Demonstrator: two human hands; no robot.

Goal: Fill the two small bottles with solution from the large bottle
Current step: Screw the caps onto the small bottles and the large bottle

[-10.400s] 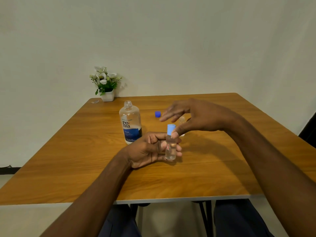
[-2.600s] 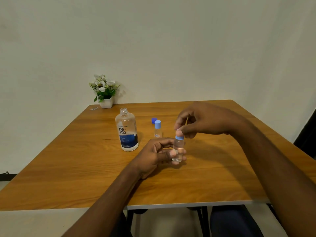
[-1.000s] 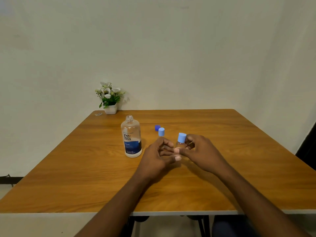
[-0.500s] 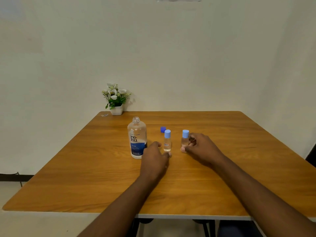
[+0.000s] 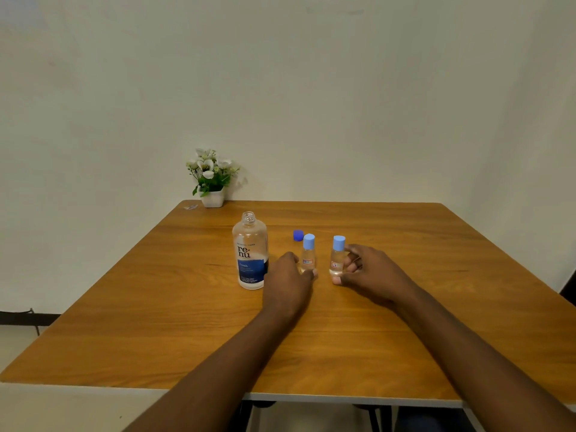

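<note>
Nearest, two bare hands on the wooden desk (image 5: 156, 322): left hand (image 5: 288, 280) loosely curled against the left small bottle (image 5: 308, 254), right hand (image 5: 369, 272) in a narrow grip on the right small bottle (image 5: 337, 255). Both small bottles upright, light-blue capped, clear liquid inside, just apart. Likely risks: tipping either light bottle on letting go; knocking the uncapped large renu bottle (image 5: 250, 252) just beside the left hand and spilling solution. Behind, dark-blue cap (image 5: 298, 235) loose; farthest, potted flowers (image 5: 212, 179).

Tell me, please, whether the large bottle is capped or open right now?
Open. The large bottle stands upright with its threaded neck bare, and a dark blue cap lies apart on the table.
</note>
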